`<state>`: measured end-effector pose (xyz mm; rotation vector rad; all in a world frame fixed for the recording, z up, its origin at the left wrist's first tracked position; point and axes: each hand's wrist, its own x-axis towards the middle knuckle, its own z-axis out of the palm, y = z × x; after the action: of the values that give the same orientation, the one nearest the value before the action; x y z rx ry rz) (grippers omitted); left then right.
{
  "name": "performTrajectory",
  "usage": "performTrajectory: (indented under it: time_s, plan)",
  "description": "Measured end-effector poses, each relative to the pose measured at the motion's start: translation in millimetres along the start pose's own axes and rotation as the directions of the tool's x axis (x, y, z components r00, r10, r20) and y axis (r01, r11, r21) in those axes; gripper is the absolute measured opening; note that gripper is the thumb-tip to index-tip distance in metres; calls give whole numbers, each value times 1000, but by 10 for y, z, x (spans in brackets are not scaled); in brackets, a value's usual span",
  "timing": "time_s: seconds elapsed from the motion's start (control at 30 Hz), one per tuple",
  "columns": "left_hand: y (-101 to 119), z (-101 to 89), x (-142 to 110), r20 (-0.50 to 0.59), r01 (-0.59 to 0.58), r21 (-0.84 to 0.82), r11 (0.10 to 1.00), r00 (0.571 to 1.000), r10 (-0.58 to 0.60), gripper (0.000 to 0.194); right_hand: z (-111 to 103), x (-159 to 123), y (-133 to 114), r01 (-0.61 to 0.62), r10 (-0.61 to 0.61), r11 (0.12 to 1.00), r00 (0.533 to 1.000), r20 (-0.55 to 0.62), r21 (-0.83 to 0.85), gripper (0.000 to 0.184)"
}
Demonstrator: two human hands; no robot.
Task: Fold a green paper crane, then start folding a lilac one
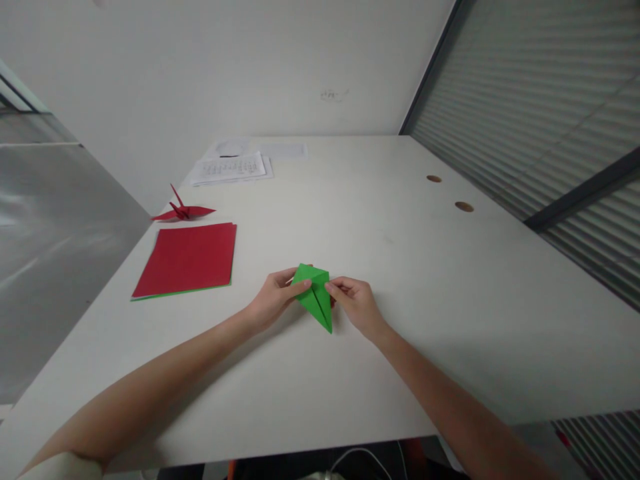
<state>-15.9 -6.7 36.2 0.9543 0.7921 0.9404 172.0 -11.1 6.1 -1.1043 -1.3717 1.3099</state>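
Observation:
A folded piece of green origami paper [319,303] is held between both hands above the white table. It has a kite shape, with a long point toward me and a crease or slit down its middle. My left hand [277,297] grips its left side, thumb on top and fingers behind. On the right edge, my right hand [357,303] pinches the paper between thumb and fingers. The fingertips behind the paper are partly hidden.
Left on the white table [380,387] lies a stack of red and green paper sheets [187,260]. Behind it sits a red origami crane [184,211]. Printed papers [230,168] lie farther back. Two round holes [464,207] pierce the table near the blinds [540,100].

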Motion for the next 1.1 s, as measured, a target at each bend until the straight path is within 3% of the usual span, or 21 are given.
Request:
performTrajectory:
  time_s: [0.1,0.2,0.3,0.43,0.6,0.8,0.87,1.0,1.1]
  plan:
    - [-39,9,-3,-41,55,-34,998,998,-56,38,-5,-10,36,54,-56,996,997,-43,-64,31]
    - [-106,-8,1,-107,53,-41,998,993,-57,40,-6,-41,16,223,-257,934,962,-94,-278,32]
    - [-182,-26,9,-109,49,-49,998,993,-54,40,-16,-69,-35,378,-435,778,900,4,-501,42]
    - [-244,-36,31,-73,30,-79,996,997,-36,40,-37,-66,-49,417,-455,697,886,89,-583,39]
    - [-234,-26,49,-67,5,-143,990,998,-15,36,-41,-48,-48,406,-451,755,892,42,-515,29]
    - [-229,-40,53,-37,71,-249,966,996,-83,28,-63,-32,-8,305,-384,864,914,-132,-402,14]
    - [-226,-49,57,-44,85,-272,959,994,-100,31,-81,-13,32,235,-305,916,935,-182,-325,16]
    - [-211,-53,49,-70,41,-265,963,996,-62,58,-107,34,61,132,-162,982,958,-237,-137,23]
    - [-208,-59,38,-52,11,-220,975,998,-23,50,-119,64,34,114,-121,993,960,-252,-39,30]
